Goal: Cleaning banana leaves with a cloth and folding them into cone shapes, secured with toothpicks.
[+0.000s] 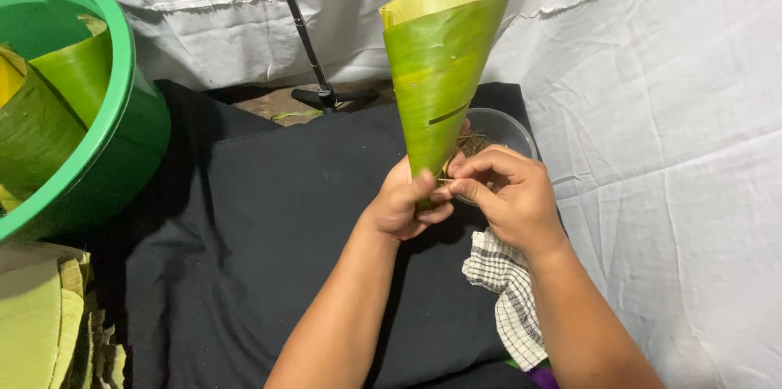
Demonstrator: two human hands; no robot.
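A green banana leaf rolled into a cone (441,55) stands upright with its wide mouth at the top and its narrow tip down. My left hand (405,202) is shut around the cone's tip. My right hand (507,193) pinches a thin wooden sliver against the leaf just beside the left thumb. A thin dark sliver shows pinned through the cone's side, higher up. Behind my hands a clear plastic bowl (509,130) holds more thin slivers.
A big green basin (122,96) with rolled leaves inside stands at the left. Cut leaf pieces (41,324) are stacked at bottom left. A checked cloth (509,299) lies under my right wrist on the black cloth (269,226). A black stand (314,55) rises behind.
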